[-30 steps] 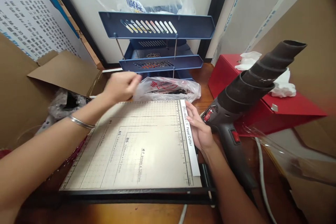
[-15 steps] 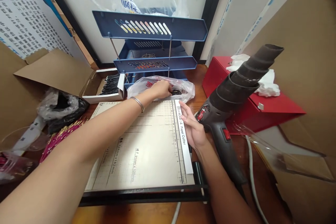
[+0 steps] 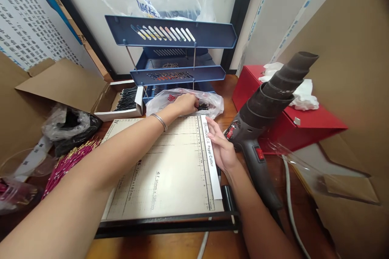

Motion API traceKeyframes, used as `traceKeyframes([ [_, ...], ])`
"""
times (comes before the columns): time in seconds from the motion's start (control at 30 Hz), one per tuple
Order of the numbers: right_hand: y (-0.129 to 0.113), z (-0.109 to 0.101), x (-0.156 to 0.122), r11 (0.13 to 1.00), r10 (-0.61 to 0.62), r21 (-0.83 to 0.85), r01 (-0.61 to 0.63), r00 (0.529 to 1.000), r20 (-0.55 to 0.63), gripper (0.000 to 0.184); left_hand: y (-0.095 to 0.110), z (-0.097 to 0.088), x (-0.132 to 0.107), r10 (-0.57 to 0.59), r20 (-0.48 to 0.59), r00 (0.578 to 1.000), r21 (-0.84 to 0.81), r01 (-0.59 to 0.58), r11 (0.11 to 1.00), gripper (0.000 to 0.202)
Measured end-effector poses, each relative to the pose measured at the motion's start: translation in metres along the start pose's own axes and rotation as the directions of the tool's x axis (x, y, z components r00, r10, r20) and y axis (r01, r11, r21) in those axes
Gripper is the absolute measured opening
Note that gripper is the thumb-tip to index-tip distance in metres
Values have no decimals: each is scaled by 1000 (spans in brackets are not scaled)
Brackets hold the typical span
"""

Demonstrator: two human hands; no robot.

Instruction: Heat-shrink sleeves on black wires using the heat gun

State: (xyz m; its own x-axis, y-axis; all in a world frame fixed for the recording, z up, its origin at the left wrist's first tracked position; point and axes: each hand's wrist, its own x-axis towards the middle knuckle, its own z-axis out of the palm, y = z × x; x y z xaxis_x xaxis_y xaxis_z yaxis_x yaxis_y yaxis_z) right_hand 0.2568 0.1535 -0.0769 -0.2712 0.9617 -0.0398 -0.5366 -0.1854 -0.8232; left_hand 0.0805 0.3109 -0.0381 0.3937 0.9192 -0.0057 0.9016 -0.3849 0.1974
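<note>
My left hand (image 3: 186, 104), with a silver bangle (image 3: 160, 122) at its wrist, reaches over the board into a crumpled clear plastic bag (image 3: 216, 104). Its fingers are curled together beside small dark pieces (image 3: 203, 106) in the bag; what they grip, if anything, is hidden. My right hand (image 3: 221, 143) lies against the right edge of the paper cutter (image 3: 176, 162), next to its white label strip (image 3: 213, 166). Those fingers are loosely bent and apart, with nothing visible in them. The cutter's black handle (image 3: 228, 198) lies below that hand.
A black heat gun (image 3: 258, 117) stands at the right in front of a red box (image 3: 319, 119). Blue tiered trays (image 3: 176, 75) rise behind the bag. On the left are a white box (image 3: 121, 111) of black cords and a bundle of magenta cords (image 3: 69, 162).
The view has shifted slightly. Both hands keep nearly the same places, my left hand in the bag and my right hand at the cutter's edge.
</note>
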Motion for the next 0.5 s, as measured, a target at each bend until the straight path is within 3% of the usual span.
traceKeyframes([
  [0.17, 0, 1, 0, 1000, -9, 16, 9, 1000, -10, 58, 4, 0, 0, -42, 2, 999, -17, 42, 999, 18],
  [0.33, 0, 0, 1, 1000, -12, 5, 12, 1000, -8, 57, -6, 1, -2, -113, -40, 993, -74, 110, 991, 20],
  [0.5, 0, 0, 1, 1000, -7, 23, 7, 1000, -10, 57, -13, -2, -7, -71, -101, 992, -72, 64, 995, 22],
])
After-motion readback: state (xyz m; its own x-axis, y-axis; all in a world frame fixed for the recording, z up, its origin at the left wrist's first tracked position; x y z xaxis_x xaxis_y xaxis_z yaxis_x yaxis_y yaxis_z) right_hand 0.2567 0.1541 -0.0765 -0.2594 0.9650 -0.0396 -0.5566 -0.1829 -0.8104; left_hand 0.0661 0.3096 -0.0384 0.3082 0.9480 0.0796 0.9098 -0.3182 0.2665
